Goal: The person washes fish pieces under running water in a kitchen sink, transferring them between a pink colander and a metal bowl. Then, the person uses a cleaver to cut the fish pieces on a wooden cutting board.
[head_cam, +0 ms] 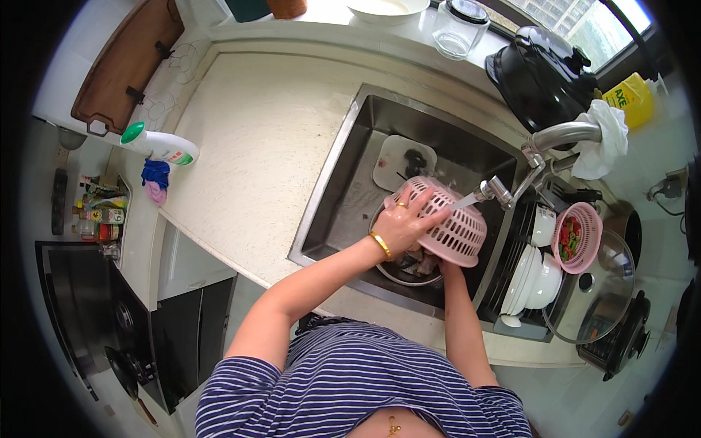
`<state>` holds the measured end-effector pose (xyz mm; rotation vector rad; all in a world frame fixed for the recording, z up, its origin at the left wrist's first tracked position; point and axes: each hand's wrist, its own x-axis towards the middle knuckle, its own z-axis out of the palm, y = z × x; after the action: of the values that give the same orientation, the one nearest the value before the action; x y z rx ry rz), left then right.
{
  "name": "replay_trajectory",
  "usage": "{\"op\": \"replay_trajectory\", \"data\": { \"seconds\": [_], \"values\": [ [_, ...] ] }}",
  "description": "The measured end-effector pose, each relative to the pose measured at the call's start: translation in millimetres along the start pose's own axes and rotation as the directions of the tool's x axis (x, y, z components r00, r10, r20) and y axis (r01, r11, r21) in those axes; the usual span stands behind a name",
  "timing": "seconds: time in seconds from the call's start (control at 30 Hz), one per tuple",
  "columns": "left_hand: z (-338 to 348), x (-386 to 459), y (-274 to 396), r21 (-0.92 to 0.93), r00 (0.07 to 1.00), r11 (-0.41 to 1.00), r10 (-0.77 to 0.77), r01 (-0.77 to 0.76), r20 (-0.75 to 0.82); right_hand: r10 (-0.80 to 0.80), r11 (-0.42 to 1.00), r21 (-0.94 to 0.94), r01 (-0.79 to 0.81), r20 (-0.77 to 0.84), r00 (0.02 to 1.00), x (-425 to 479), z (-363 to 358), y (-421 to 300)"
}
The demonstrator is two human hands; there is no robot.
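Observation:
A pink plastic colander [457,224] is tipped over in the steel sink [350,180], its slotted outer side facing up. My left hand [402,222] holds it with fingers spread over the slots. My right hand [450,267] reaches under the colander's near rim; its fingers are hidden. Water runs from the faucet head [489,190] onto the colander. Partly covered below is a metal bowl [408,280] containing wet pieces of food, perhaps meat or fish. Behind the colander, a white tray [388,159] with dark scraps lies on the sink floor.
To the right, a dish rack holds white bowls [543,282], near a pink basket [594,241] of cut peppers and a glass lid [616,306]. A black lidded pot [542,82] stands behind the faucet. On the left counter are a white bottle [164,147] and cloths [156,178].

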<state>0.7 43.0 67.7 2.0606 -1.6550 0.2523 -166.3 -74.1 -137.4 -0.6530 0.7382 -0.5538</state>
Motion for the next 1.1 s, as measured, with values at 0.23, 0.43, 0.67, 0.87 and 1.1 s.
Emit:
{"op": "replay_trajectory", "data": {
  "seconds": [0.23, 0.43, 0.67, 0.87, 1.1],
  "values": [
    [-10.4, 41.8, 10.3, 0.003, 0.978, 0.986, -0.166, 0.167, -0.126, 0.073, 0.597, -0.758, -0.263, -0.274, 0.959, -10.5, 37.8, -18.8],
    [-11.8, 52.2, 16.1, -0.443, 0.829, 0.707, -0.524, 0.551, 0.195, -0.179, 0.481, -0.869, -0.116, -0.227, 0.957, 6.9, 24.6, -10.0],
    [-7.9, 17.8, -38.6, -0.628, 0.810, 0.627, -0.586, 0.461, 0.010, 0.154, 0.889, -0.370, -0.268, -0.309, 0.938, -17.1, 95.0, -61.6],
    [-34.3, 10.1, -106.5, -0.711, 0.730, 0.581, -0.668, 0.395, -0.140, 0.304, 0.944, -0.130, -0.303, -0.013, 0.953, 0.9, 121.7, -70.5],
    [-70.7, -10.9, -167.4, -0.857, 0.298, -0.277, -0.853, 0.434, 0.427, 0.082, 0.716, -0.684, 0.139, 0.280, 0.957, 17.3, 119.2, -62.4]
  ]
}}
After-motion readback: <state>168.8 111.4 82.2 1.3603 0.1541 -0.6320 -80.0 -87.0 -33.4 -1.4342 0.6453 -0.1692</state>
